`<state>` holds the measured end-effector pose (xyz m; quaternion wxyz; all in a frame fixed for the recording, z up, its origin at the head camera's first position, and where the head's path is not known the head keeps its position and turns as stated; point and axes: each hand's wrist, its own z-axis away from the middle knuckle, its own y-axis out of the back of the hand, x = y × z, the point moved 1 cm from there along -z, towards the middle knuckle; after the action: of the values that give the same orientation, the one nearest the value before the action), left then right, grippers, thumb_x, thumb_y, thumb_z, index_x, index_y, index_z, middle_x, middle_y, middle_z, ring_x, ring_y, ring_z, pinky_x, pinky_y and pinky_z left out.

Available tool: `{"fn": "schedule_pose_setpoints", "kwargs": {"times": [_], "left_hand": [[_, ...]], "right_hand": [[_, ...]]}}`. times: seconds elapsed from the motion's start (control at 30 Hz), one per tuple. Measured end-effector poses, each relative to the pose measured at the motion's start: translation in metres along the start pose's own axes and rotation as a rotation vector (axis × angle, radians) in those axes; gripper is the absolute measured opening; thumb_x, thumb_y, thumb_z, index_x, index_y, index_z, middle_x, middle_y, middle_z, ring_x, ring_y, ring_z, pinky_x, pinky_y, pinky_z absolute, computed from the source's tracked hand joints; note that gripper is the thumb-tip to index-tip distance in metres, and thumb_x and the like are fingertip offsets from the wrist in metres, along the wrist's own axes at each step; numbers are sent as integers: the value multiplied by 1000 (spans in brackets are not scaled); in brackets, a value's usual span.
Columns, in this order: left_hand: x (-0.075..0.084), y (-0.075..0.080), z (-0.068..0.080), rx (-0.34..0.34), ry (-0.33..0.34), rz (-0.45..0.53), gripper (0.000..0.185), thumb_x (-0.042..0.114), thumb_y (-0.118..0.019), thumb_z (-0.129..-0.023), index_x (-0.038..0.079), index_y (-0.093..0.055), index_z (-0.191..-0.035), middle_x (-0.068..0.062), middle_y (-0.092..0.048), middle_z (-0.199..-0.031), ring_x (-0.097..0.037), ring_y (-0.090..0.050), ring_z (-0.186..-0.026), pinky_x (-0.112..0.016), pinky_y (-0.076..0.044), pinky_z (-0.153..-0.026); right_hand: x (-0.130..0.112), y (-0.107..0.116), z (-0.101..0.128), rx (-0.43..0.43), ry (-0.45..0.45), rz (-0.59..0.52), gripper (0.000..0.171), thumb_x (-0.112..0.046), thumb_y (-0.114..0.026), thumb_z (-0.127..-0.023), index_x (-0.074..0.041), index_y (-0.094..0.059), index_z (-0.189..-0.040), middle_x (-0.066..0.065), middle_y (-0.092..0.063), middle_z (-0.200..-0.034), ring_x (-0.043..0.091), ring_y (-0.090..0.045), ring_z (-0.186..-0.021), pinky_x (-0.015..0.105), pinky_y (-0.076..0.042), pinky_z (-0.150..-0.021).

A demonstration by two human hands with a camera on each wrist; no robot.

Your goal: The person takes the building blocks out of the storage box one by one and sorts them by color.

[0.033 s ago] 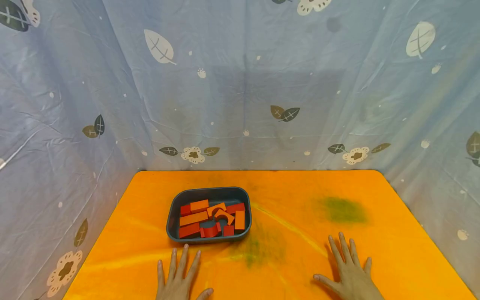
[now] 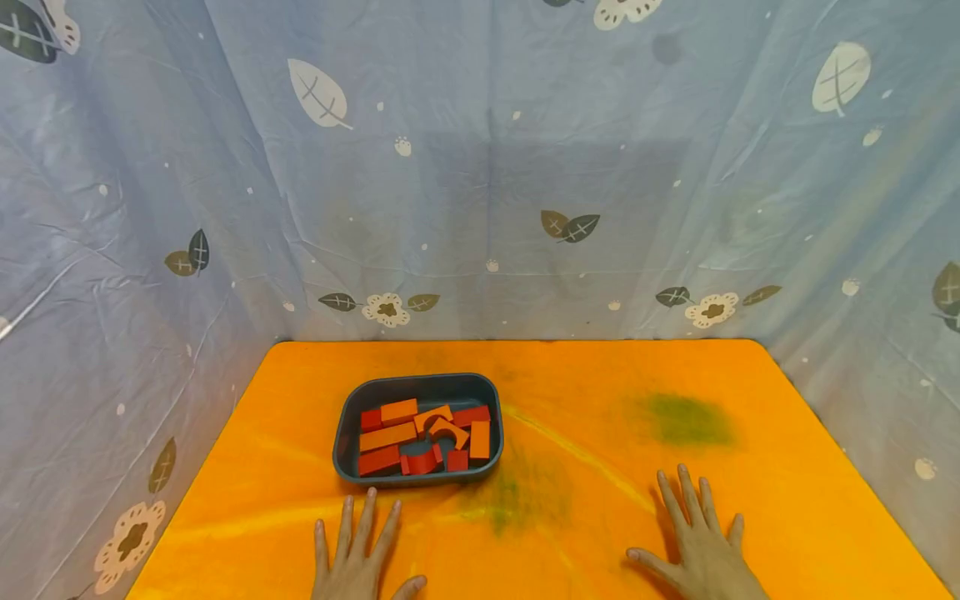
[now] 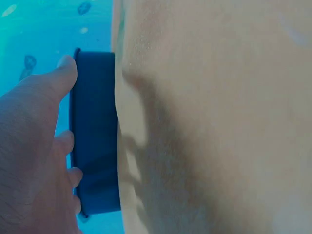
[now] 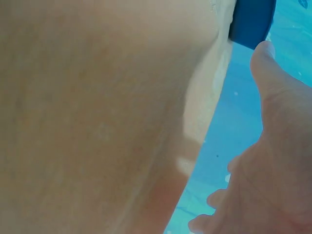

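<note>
A dark blue-grey tray (image 2: 420, 482) with rounded corners stands on the orange table, left of centre. Inside lie red and orange toy blocks, among them a long orange block (image 2: 386, 437), an orange arch block (image 2: 454, 431) and a red curved block (image 2: 422, 463). My left hand (image 2: 354, 575) is spread just in front of the tray, fingers straight and holding nothing. Over the table's right part, my right hand (image 2: 705, 554) is also spread with nothing in it. In the left wrist view the tray's side (image 3: 95, 131) shows beyond the fingers.
The orange table cover (image 2: 585, 400) has a green smudge (image 2: 686, 419) at the right and faint creases. A blue-grey curtain (image 2: 480, 183) printed with leaves and flowers stands behind the table and along both sides.
</note>
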<state>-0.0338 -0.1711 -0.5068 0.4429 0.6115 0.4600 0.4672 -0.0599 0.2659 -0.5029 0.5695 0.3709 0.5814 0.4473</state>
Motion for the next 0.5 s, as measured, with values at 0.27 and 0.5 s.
{"fn": "schedule_pose_setpoints", "kwargs": {"times": [0.27, 0.5], "left_hand": [[-3, 4, 0, -8, 19, 18, 86, 79, -50, -81, 20, -54, -142, -12, -34, -155, -35, 0, -150, -70, -4, -111], [-2, 6, 1, 0, 17, 32, 83, 76, -51, -83, 20, -52, -144, -10, -26, -160, -32, 9, -150, -70, -3, -112]], "right_hand": [[1, 2, 4, 10, 1, 13, 113, -65, -64, -83, -19, 6, -159, 24, 6, -161, 56, 3, -141, 91, -3, -86], [1, 4, 6, 7, 9, -7, 111, -63, -64, -84, -17, 3, -159, 23, 6, -162, 57, 2, -141, 90, -1, -89]]}}
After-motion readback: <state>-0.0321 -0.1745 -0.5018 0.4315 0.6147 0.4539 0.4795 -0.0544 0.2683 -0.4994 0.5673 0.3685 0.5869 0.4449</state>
